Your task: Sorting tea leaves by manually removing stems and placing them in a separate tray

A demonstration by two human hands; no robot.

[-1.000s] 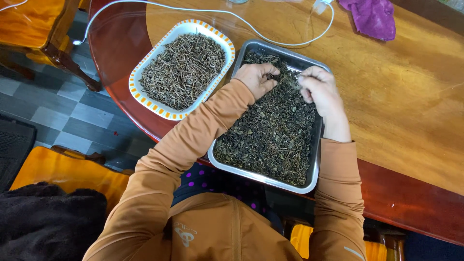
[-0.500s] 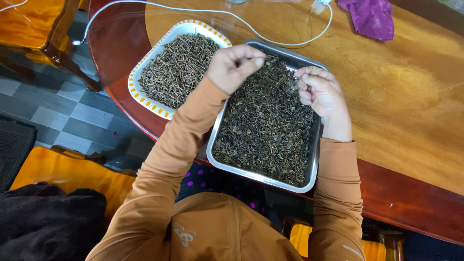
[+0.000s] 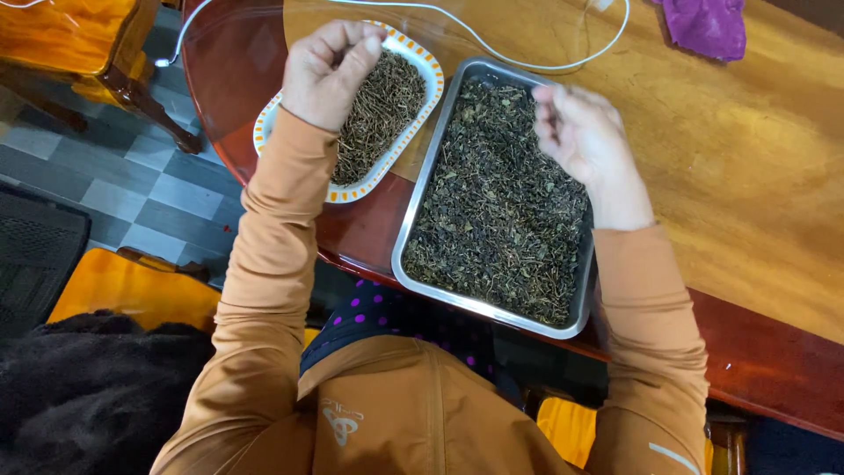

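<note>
A steel tray (image 3: 420, 209) full of dark dried leaves (image 3: 497, 202) lies on the wooden table in front of me. Left of it stands a white dish with an orange-patterned rim (image 3: 428, 69), holding brown dried stems (image 3: 378, 119). My left hand (image 3: 327, 72) hovers over that dish with fingers curled downward; whether a stem is pinched in them is hidden. My right hand (image 3: 576, 132) is over the tray's far right part, fingers bent and pinched close together above the leaves.
A white cable (image 3: 492, 48) loops across the table behind the dish and tray. A purple cloth (image 3: 703, 25) lies at the far right. An orange-cushioned wooden chair (image 3: 75, 48) stands at the left on the tiled floor.
My left hand has moved from the steel tray leftward to above the white dish. My right hand has stayed over the tray's far end.
</note>
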